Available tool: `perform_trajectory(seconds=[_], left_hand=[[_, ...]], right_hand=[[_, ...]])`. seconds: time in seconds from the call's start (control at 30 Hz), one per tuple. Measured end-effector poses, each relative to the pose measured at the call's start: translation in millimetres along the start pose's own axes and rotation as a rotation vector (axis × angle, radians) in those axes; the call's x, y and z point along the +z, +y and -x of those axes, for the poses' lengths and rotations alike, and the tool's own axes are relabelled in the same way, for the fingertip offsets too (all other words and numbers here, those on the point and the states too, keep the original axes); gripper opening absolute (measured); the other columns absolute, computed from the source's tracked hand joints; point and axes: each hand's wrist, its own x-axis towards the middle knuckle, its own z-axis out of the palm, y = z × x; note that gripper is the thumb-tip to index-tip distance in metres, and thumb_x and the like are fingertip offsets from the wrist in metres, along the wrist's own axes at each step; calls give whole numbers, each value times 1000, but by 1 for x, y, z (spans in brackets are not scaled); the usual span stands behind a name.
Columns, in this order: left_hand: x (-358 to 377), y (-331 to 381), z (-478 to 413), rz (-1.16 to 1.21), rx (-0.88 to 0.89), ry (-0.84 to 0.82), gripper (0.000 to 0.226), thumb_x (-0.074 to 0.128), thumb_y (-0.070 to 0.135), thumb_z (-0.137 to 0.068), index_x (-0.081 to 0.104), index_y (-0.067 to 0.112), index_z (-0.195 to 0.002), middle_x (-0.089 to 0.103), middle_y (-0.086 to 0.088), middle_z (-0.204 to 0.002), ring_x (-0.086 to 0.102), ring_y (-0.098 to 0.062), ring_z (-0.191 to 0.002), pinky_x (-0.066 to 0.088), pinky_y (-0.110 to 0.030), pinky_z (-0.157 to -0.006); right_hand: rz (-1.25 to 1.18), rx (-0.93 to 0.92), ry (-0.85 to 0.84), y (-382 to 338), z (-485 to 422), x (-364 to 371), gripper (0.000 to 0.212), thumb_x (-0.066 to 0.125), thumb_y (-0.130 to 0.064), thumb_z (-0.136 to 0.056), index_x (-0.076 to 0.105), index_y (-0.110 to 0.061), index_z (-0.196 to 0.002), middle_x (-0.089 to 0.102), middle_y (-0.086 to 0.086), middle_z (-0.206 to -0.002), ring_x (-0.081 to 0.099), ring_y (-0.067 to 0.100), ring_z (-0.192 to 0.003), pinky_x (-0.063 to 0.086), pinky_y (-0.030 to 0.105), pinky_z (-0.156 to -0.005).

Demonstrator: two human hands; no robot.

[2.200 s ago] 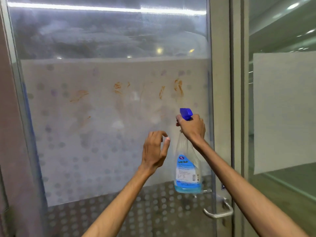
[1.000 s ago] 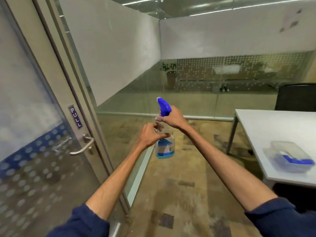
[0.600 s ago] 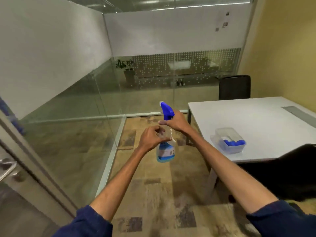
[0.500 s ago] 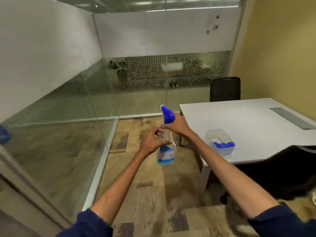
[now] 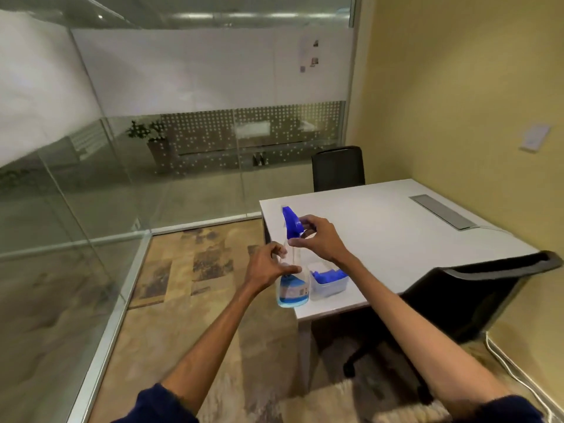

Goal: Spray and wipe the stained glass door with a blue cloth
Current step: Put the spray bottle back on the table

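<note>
Both hands hold the spray bottle (image 5: 292,290) upright. The right hand (image 5: 320,239) curls round the neck just under the blue trigger head (image 5: 290,219), and the left hand (image 5: 265,268) wraps the shoulder from nine o'clock. This two-handed hold likely steadies the bottle for setting down, freeing a hand for wiping. Its base is at the white table (image 5: 396,236)'s near-left edge; I cannot tell whether it touches the top. Just beside it at three o'clock is a clear plastic tub (image 5: 331,288) holding the blue cloth (image 5: 328,274), handy for the next step. A black chair (image 5: 476,291) is at the table's four o'clock.

About two seconds ago the view faced the stained glass door, and the right hand alone held the bottle up to it while the left hand was free. Now the door is out of sight, the view faces the table, and the left hand has joined the hold.
</note>
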Motion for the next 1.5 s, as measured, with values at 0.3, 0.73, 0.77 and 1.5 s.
perform_trajectory(seconds=[0.3,0.73,0.77,1.5], left_hand=[[78,28,-90,100,25,-139,51,91,45,-58,62,25,-95,64,9,-95,68,-13,-80,62,-32,-71],[166,29,-254,202,54,-289,49,86,37,-70,57,20,-106,62,6,-104,63,-18,-96,55,-19,-71],[172,29,-263,210,55,-305,50,85,37,-71,57,19,-108,62,6,-106,63,-18,-97,53,-16,-69],[312,-5,-369,206,-87,-402,58,86,36,-69,55,22,-116,63,3,-113,63,-19,-98,52,-16,-75]], right_hand=[[8,71,113,77,-50,-64,46,83,-21,-79,64,-10,-120,68,0,-104,64,6,-82,45,4,-65],[135,160,131,174,-177,-127,48,83,-17,-78,62,-7,-119,63,0,-101,60,13,-87,45,12,-67],[136,169,149,182,-182,-130,48,83,-17,-78,62,-7,-120,63,0,-101,60,13,-87,45,12,-67],[16,295,170,343,-248,-160,40,91,-18,-66,71,-15,-101,74,-1,-94,70,12,-84,50,10,-69]])
